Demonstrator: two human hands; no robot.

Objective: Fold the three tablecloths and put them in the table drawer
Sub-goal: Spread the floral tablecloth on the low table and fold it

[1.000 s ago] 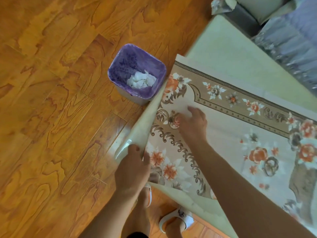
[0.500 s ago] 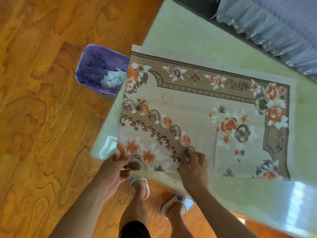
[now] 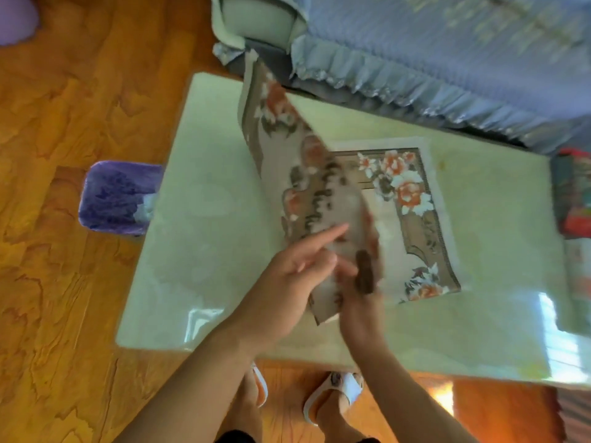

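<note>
Tablecloth (image 3: 319, 174) half now lifted, hands (image 3: 323, 279) gripping

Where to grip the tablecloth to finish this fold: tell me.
Grip the raised flap's free edge at its two corners, from the near side. The tablecloth lies half flat on the table; its left part stands lifted, and both hands meet at the near corner.

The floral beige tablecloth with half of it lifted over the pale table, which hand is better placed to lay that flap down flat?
Probably the left hand. It is on the raised flap of the floral beige tablecloth, index finger extended along it, and can sweep it down rightward. The right hand is lower, at the near edge, blurred; better for steadying it.
</note>
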